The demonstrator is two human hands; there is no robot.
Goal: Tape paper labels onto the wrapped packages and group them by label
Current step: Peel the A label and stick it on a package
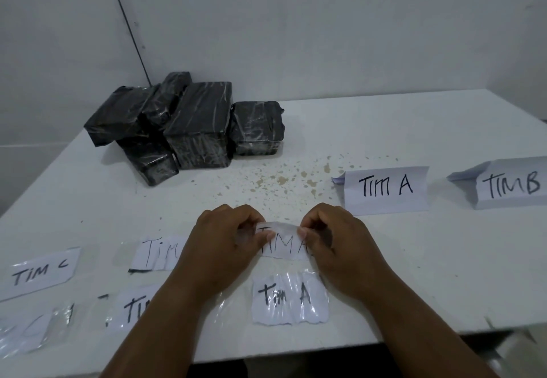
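Tape strip [279, 226] pinched by left hand [228, 241] and right hand [331, 238], over "TIM A" label [285, 248]

One head-worn camera looks forward and down, close over the near edge of a white table [384, 274], facing the wall [325, 22] behind the table's far side.

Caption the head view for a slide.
Both hands stretch clear tape over a "TIM A" label; black packages wait unlabelled behind.
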